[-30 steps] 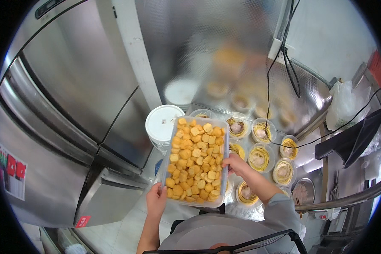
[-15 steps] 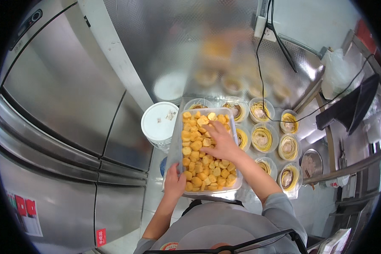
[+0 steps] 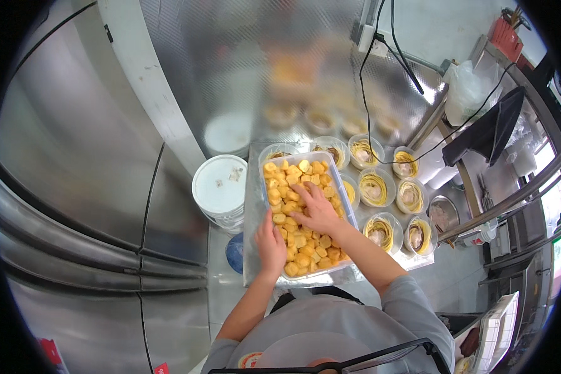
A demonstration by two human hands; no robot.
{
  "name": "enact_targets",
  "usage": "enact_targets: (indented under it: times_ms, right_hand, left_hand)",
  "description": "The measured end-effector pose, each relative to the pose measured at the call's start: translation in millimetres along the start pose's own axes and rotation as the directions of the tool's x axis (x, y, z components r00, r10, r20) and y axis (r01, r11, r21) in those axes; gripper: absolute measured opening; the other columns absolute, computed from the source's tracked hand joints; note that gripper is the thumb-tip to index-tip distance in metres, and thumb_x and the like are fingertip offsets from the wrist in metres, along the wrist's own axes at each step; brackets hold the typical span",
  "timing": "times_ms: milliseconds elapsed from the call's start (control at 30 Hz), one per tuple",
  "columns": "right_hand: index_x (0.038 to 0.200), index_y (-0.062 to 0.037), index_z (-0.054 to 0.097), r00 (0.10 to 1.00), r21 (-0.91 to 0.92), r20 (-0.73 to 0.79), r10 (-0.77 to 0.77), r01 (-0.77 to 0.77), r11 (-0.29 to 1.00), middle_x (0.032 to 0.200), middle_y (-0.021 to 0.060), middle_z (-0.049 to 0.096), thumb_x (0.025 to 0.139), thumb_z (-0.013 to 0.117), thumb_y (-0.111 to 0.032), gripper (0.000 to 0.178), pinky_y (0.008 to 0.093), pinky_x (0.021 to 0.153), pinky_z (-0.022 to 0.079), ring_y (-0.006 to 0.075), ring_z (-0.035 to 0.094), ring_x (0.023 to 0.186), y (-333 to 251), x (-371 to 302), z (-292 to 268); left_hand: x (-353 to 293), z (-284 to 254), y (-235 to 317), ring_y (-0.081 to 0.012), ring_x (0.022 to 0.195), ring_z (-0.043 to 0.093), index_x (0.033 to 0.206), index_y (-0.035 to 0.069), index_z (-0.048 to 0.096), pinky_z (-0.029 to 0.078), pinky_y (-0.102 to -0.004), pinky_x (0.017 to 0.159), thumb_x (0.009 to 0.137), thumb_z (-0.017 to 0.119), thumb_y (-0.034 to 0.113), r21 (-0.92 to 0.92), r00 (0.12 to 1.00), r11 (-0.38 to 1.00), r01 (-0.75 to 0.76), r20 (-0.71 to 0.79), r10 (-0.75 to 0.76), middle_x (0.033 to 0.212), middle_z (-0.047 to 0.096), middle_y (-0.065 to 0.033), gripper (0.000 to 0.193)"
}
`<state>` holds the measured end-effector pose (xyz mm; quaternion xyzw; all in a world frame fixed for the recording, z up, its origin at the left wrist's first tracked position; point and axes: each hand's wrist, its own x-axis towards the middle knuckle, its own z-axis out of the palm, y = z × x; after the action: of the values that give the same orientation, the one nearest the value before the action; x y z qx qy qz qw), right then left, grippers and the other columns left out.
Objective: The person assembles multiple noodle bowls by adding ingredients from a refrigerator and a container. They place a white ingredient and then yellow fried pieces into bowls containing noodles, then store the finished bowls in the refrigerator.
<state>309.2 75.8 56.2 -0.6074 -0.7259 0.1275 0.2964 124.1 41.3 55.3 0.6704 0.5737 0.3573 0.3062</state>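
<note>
A steel refrigerator (image 3: 75, 156) fills the nine o'clock side, beside the steel counter (image 3: 254, 199). On it, near the person's edge, sits the clear rectangular tub (image 3: 346, 201), nearly full; it is probably weighty and a little flexible, best lifted by both long rims. A lidded white bucket (image 3: 221, 181) stands at ten o'clock from it. The right hand (image 3: 320, 210) lies spread inside, fingertips among the contents; whether they pinch anything I cannot tell. The left hand (image 3: 272, 246), fingers loosely bent, touches the tub's nine o'clock wall, its grip unclear. Round clear bowls (image 3: 393, 189) of yellow strands cluster from twelve to three o'clock. The golden chunks (image 3: 318, 252) look light, soft and easily dented, suiting a gentle hold around their sides.
</note>
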Motion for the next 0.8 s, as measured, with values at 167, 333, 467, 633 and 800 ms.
enact_targets:
  times_ms: [167,333,467,633,800]
  right_hand:
    - [0.137,-0.0213,0.047,0.984,-0.002,0.169,0.056,-0.057,0.998,0.139,0.0281,0.038,0.082,0.070,-0.047,0.066,0.0459,0.090,0.052,0.0445,0.057,0.111,-1,0,-6]
    - [0.134,-0.0213,0.051,0.990,0.043,0.066,0.124,-0.127,0.991,0.134,0.0207,0.045,0.082,0.071,-0.043,0.060,0.0437,0.083,0.054,0.0391,0.061,0.105,13,-9,-3]
    - [0.132,-0.0191,0.054,0.989,0.145,0.146,0.039,-0.061,0.988,0.132,0.0176,0.049,0.083,0.073,-0.031,0.054,0.0430,0.081,0.054,0.0376,0.064,0.097,-2,1,1]
    - [0.131,-0.0149,0.055,0.994,0.296,0.111,-0.019,-0.015,0.955,0.124,0.0164,0.055,0.082,0.074,-0.019,0.053,0.0395,0.085,0.053,0.0354,0.064,0.097,14,-6,-17]
    - [0.131,-0.0082,0.056,0.989,0.680,-0.025,0.146,-0.091,0.727,0.119,0.0156,0.058,0.081,0.075,-0.016,0.054,0.0331,0.094,0.048,0.0300,0.060,0.106,39,-37,-111]
  left_hand:
    - [5,10,-10,-0.0352,0.119,0.048,0.143,0.007,0.042,0.035,-0.0468,0.103,0.095,0.046,0.003,-0.023,0.998,0.998,-0.063,-0.031,0.062,0.129,0.054,-0.0184,0.049]
    - [1,4,-6,-0.0403,0.121,0.046,0.135,0.011,0.054,0.035,-0.0476,0.105,0.093,0.044,0.001,0.144,0.997,0.987,-0.066,0.044,0.060,0.130,0.050,-0.0247,0.044]
    - [1,7,-11,-0.0438,0.123,0.043,0.130,0.014,0.061,0.033,-0.0478,0.107,0.093,0.042,0.000,0.171,0.998,0.984,-0.053,0.050,0.045,0.131,0.047,-0.0297,0.044]
    - [2,6,0,-0.0423,0.120,0.047,0.130,0.015,0.060,0.038,-0.0453,0.104,0.091,0.040,-0.003,0.234,0.998,0.972,-0.022,0.059,0.008,0.130,0.048,-0.0281,0.047]
    - [3,6,-2,-0.0442,0.115,0.050,0.127,0.012,0.061,0.039,-0.0450,0.101,0.091,0.040,-0.005,0.160,0.997,0.985,-0.070,0.045,0.064,0.123,0.054,-0.0270,0.045]
